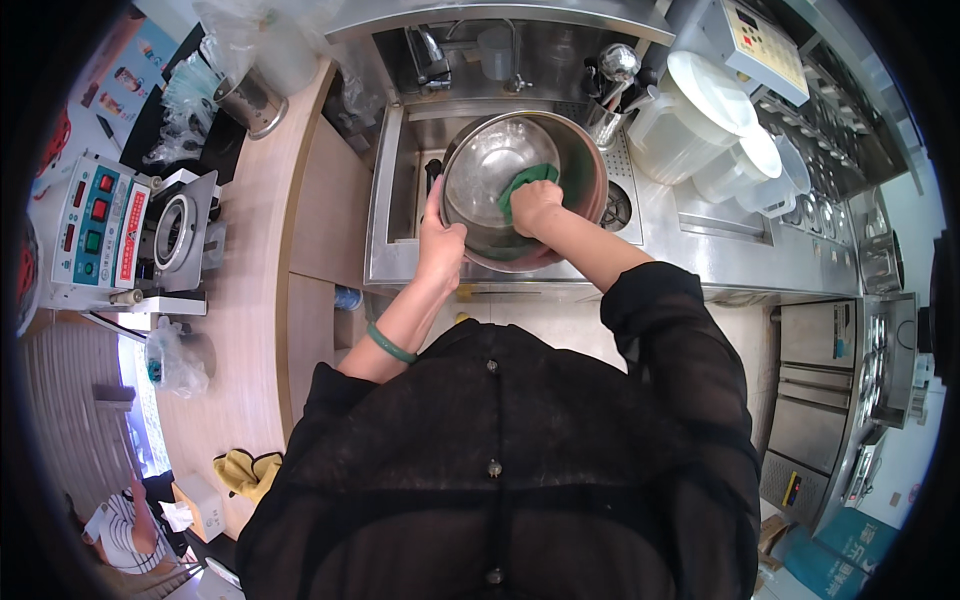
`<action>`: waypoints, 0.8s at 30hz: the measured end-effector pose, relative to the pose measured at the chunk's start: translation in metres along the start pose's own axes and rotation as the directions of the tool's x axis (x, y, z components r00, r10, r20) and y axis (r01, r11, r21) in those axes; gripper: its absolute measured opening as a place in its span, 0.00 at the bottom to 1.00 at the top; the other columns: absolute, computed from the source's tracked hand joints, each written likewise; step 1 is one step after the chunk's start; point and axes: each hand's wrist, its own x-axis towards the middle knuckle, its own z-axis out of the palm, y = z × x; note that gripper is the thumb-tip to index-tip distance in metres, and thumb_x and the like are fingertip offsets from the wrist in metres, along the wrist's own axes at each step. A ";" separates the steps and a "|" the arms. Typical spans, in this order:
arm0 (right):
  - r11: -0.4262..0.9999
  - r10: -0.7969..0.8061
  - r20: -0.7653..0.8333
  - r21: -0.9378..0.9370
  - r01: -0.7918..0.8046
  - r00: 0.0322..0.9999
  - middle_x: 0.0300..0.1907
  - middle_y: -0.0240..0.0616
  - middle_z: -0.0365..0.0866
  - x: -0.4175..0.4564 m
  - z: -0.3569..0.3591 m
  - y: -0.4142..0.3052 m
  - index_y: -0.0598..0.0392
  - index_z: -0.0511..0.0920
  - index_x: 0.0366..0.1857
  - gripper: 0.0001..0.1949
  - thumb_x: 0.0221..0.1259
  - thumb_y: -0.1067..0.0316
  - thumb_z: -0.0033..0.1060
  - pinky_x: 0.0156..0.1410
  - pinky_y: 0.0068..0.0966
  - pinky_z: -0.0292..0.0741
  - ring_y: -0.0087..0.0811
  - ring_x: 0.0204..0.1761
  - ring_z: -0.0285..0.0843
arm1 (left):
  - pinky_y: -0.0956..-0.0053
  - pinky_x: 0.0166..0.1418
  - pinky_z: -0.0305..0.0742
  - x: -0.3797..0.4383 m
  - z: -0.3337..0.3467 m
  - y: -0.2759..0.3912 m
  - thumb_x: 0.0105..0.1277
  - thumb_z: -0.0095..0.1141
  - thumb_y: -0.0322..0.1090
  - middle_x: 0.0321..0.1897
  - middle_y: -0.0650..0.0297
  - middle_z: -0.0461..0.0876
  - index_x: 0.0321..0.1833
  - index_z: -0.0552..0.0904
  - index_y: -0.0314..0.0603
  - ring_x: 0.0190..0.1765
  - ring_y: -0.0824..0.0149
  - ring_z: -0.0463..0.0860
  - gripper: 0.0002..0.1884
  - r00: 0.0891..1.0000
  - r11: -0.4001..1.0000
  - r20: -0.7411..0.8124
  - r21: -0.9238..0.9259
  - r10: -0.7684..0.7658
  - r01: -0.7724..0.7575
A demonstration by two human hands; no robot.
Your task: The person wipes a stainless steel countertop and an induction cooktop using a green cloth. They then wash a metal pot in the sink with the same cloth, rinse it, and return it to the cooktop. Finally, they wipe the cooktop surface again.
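A large round stainless-steel pot (495,154) is tilted over the sink (397,187), its open mouth facing me. My left hand (441,247) grips its near left rim, thumb lying along the edge. Inside the pot, my right hand (536,206) is closed on a green cloth (529,184) that touches the inner wall. Part of the cloth is hidden under my fingers. A green bangle (390,343) circles my left wrist.
A faucet (431,67) stands behind the sink. To the right are a steel utensil holder (604,124) and lidded plastic pitchers (686,120). On the left counter (247,315) sit a cup-sealing machine (112,225) and a yellow cloth (247,472). A person (127,532) is at lower left.
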 end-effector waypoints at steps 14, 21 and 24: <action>0.286 -0.300 -0.198 0.915 0.285 0.933 0.31 0.43 0.80 -0.037 0.006 -0.011 0.61 0.77 0.36 0.14 0.40 0.71 0.54 0.43 0.29 0.72 0.38 0.35 0.77 | 0.75 0.63 0.62 0.007 -0.008 0.005 0.48 0.32 0.09 0.65 0.56 0.60 0.71 0.52 0.48 0.64 0.62 0.65 0.42 1.000 0.999 -0.003 -0.040 0.008 -0.008; 0.986 -0.034 -0.247 0.150 0.073 0.969 0.31 0.46 0.81 -0.087 -0.044 0.034 0.51 0.77 0.36 0.11 0.49 0.66 0.49 0.44 0.38 0.75 0.46 0.38 0.80 | 0.68 0.39 0.81 0.001 -0.007 0.024 0.52 0.35 0.13 0.62 0.55 0.62 0.71 0.47 0.55 0.54 0.59 0.74 0.42 0.995 0.995 -0.046 0.043 -0.089 0.091; 0.894 0.072 -0.467 0.421 0.150 0.881 0.31 0.50 0.79 -0.086 -0.064 0.046 0.54 0.73 0.39 0.13 0.47 0.67 0.50 0.43 0.43 0.73 0.52 0.37 0.77 | 0.69 0.29 0.82 0.000 -0.010 0.012 0.55 0.37 0.16 0.60 0.55 0.64 0.71 0.45 0.58 0.47 0.57 0.78 0.40 0.985 0.986 -0.069 0.050 -0.158 0.161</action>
